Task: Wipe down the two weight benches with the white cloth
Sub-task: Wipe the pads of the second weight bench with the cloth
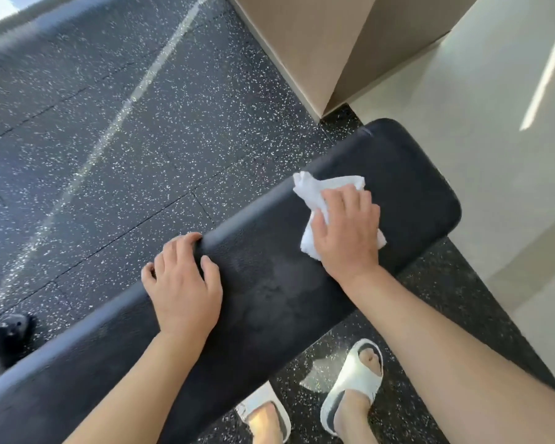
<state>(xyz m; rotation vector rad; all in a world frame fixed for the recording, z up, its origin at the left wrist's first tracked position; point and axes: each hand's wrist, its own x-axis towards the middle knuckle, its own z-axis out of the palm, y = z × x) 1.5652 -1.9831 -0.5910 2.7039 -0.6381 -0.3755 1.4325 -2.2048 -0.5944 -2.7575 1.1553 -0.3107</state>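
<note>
- Wiping step in hand: one black bench pad (269,283) in view, second bench not visible.
- Right hand (346,232) presses the white cloth (314,190) flat near the pad's far end, fingers spread, not clenched.
- Left hand (183,283) braces mid-pad, fingers curled over the far edge.
- Next, likely: sweep toward the end, then rework the near stretch.

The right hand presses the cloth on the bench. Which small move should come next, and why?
Probably slide the right hand with the white cloth toward the bench end near the wall: that pad end lies unwiped beyond the cloth, while the left hand grips the far edge.
</note>
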